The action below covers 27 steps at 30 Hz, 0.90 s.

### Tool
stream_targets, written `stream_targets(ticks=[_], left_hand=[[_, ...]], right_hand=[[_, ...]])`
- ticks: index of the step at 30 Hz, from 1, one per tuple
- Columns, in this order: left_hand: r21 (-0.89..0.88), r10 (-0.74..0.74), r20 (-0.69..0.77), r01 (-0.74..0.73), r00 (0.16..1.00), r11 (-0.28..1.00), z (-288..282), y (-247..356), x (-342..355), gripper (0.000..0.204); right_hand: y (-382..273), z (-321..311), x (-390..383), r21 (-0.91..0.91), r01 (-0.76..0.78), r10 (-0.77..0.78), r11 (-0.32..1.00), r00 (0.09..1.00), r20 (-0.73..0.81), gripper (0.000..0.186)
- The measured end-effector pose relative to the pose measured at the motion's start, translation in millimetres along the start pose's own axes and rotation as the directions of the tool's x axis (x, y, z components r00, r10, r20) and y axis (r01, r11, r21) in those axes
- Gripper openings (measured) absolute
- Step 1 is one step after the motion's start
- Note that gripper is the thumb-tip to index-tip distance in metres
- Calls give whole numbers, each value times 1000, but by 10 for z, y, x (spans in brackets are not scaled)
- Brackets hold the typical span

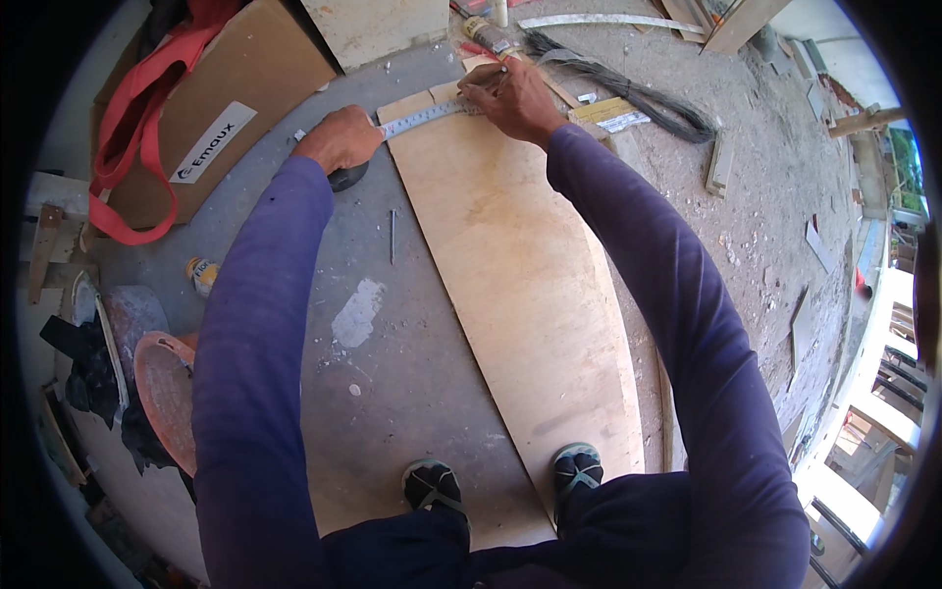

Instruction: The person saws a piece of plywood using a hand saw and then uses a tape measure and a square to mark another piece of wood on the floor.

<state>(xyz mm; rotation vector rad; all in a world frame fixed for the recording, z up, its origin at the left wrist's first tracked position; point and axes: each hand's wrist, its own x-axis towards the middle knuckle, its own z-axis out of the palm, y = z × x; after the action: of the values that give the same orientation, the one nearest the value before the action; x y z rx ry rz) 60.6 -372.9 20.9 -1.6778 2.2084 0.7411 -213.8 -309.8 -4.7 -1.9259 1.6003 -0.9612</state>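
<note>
A long pale plywood board [505, 265] lies on the floor, running from my feet to the far side. Across its far end stretches the blade of a tape measure [430, 119]. My left hand [343, 137] is closed on the tape's dark case, which shows partly beneath the palm, at the board's left edge. Over the far right part of the board, my right hand [515, 101] is closed in a pinch on a slim, pencil-like stick, close to the blade's end. The fingers hide most of that stick.
A cardboard box [231, 108] with a red strap [132, 147] stands at far left. Wire [638, 88] and a bottle [489, 35] lie beyond the board. A nail [393, 237] is left of it. An orange basin [165, 388] sits at left; scraps litter the right.
</note>
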Motion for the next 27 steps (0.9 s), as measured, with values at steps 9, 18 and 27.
stream_targets(ticks=[9,18,27], left_hand=[[-2,-10,-13,10,1000,1000,31,-26,37,47],[-27,-6,-39,5,999,1000,67,-82,24,47],[-36,-18,53,20,998,999,-45,34,-73,53]], right_hand=[[6,43,34,-90,-21,19,996,1000,-19,24],[-79,56,97,-76,-95,97,993,995,31,24],[-17,6,76,-66,7,-8,998,1000,-7,23]])
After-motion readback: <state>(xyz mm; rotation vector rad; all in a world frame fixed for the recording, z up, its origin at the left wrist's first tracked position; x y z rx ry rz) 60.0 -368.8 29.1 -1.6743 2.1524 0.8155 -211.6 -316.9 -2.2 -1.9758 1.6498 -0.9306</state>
